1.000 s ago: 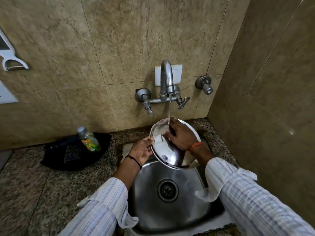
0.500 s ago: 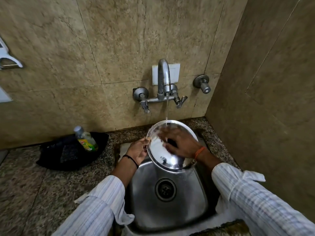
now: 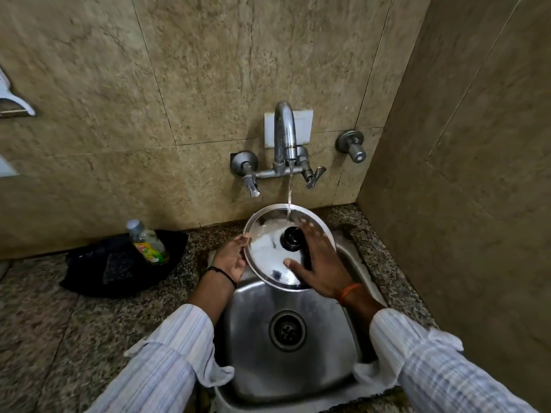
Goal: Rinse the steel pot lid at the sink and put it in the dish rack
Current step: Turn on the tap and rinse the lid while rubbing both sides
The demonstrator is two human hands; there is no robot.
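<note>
The left hand (image 3: 231, 259) grips the left rim of the steel pot lid (image 3: 268, 257), fingers curled round the edge, holding it tilted over the far end of the sink (image 3: 298, 377). The right hand (image 3: 320, 263) lies spread wide on the lid's right half, fingers straight and pressed flat, its fingertips blurred; the black knob (image 3: 291, 238) sits just left of its fingers. A thin stream from the tap (image 3: 284, 138) lands on the lid's far rim, just beyond the right hand. Well to the left of the left hand, a small bottle (image 3: 147, 242) with a yellow-green label stands in a black tray (image 3: 98, 272) on the speckled counter (image 3: 59, 338)
</note>
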